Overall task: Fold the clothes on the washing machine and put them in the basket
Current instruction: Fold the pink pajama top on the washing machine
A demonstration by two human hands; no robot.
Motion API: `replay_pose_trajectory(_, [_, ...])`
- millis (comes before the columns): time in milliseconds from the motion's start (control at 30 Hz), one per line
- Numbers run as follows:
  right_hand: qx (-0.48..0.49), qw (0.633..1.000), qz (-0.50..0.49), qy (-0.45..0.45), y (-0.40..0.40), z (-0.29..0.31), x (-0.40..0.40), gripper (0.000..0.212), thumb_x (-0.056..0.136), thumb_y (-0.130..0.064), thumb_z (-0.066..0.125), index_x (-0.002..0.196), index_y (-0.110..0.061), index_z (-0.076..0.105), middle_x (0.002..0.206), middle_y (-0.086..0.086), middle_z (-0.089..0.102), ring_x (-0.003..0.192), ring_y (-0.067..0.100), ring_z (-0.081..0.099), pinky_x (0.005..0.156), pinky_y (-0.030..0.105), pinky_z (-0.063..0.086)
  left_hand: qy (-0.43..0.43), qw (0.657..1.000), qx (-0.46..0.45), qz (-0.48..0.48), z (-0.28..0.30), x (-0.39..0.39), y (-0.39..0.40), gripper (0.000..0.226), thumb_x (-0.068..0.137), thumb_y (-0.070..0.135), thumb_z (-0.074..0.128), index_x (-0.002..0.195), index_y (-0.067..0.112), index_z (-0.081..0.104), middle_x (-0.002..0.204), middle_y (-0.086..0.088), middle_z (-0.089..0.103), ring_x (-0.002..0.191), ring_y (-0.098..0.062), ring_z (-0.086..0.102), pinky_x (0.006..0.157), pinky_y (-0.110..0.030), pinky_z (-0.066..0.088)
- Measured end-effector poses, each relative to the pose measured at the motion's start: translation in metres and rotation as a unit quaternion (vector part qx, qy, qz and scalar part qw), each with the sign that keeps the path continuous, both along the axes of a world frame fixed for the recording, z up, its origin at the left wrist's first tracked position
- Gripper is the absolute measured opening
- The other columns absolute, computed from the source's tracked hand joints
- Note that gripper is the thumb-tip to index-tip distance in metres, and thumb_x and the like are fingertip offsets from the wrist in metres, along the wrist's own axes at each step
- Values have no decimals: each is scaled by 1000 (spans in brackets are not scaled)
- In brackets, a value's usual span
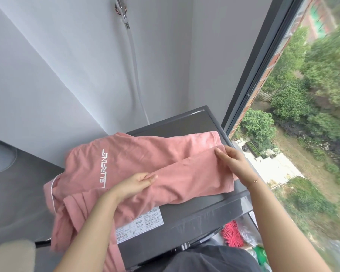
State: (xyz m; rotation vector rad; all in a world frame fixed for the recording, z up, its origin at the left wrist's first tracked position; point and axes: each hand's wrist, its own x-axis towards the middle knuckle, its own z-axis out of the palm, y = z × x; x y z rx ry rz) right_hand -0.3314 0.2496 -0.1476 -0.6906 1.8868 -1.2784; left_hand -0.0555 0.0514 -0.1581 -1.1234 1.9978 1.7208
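Observation:
A pink garment [137, 160] with white "SURFING" lettering lies spread across the dark grey washing machine top [202, 209]. A strip of it is folded over along the near edge. My left hand [137, 183] pinches the folded edge near the middle. My right hand [234, 163] grips the far right end of that same fold. More pink cloth with white piping [71, 218] hangs over the machine's left side. No basket shows in the view.
A white label [139, 222] is stuck on the machine top near me. A white hose [134, 75] runs down the wall behind. A large window [263, 75] stands on the right. Red and green items [236, 234] lie between machine and window.

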Motion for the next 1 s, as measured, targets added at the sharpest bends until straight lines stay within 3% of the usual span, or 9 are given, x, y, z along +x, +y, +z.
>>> replay_pose_trajectory(100, [-37,996,-37,69,10,13,5,37,98,-29,54,69,-7,46,64,2,38,60,8,39,57,28,30,-47,997,36,-53,3,2,-7,78,62,88,54,108,26,68,110,14,65,101,-8,61,97,-29,43])
replay_pose_trajectory(200, [-59,993,-89,59,11,21,8,19,100,-25,52,91,-15,65,81,7,65,75,12,61,70,29,49,-41,996,29,-71,13,-11,-6,53,76,75,54,78,25,70,70,19,57,66,0,54,75,-24,41])
replay_pose_trajectory(233, [-46,992,-95,71,8,23,6,17,100,-25,52,93,-17,66,84,7,66,79,13,61,73,26,48,-26,998,4,-64,17,-18,-5,50,85,63,55,102,17,44,57,17,45,54,0,42,64,-25,35])
replay_pose_trajectory(267, [-18,991,-90,96,3,20,2,16,99,-26,53,96,-16,65,86,7,65,82,15,60,73,24,46,-16,997,-46,-55,18,-23,-5,45,90,52,56,64,30,28,52,15,35,48,-1,32,57,-26,28])
replay_pose_trajectory(300, [17,991,-76,111,-1,16,-3,16,98,-27,55,103,-15,64,90,7,66,86,16,60,74,22,44,-4,993,-111,-51,15,-27,-6,46,92,45,58,62,27,29,51,14,31,47,-3,28,54,-28,24])
replay_pose_trajectory(467, [107,992,-40,47,-2,-22,-13,73,80,-42,76,141,-36,37,69,1,54,60,11,50,55,19,36,-17,964,-264,-2,-7,-22,-5,34,89,39,65,66,18,52,53,7,40,52,-9,36,53,-31,26])
replay_pose_trajectory(600, [71,990,-116,38,17,-36,3,73,79,-41,77,138,-44,33,64,-4,48,56,8,44,52,16,31,-24,991,-127,-27,-4,-15,-9,29,83,40,73,79,13,63,61,14,56,58,-2,51,53,-17,35])
replay_pose_trajectory(800, [4,963,-226,149,23,-39,11,22,96,-31,58,117,-35,61,58,14,57,46,22,48,49,34,39,-6,999,-30,-27,-10,-5,-16,35,85,45,68,73,15,55,65,6,48,65,-11,47,61,-27,35])
replay_pose_trajectory(1000, [113,917,-173,341,46,-50,-9,35,86,-55,56,99,-25,67,64,2,68,61,21,60,64,29,49,-87,964,-233,-92,-6,-2,-17,62,76,70,60,52,21,30,48,10,29,48,-10,30,53,-32,22])
